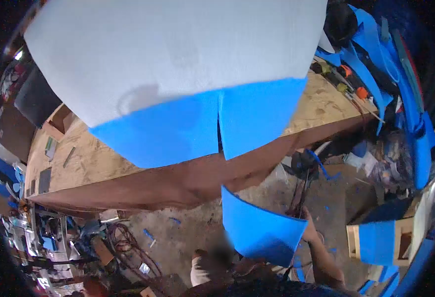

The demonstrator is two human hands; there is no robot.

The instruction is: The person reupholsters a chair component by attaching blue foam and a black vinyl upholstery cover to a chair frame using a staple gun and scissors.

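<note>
My right hand (309,228) grips the right edge of a cut blue foam piece (259,232), its fingers partly hidden at the edge. The piece is curved and held in front of my body, off the table. My left hand cannot be made out; a pale, blurred form (205,269) shows low in the middle. Beyond the held piece, a large sheet with a grey-white surface (178,54) and a blue front band (173,131) lies over the wooden table (103,158). A narrow slit (220,136) runs through the blue band from its front edge.
Tools with orange and yellow parts (353,84) lie at the table's right, beside hanging blue foam strips (376,54). A wooden box with a blue panel (378,242) stands on the right. Coiled cables (126,242) and blue scraps (175,221) lie on the floor.
</note>
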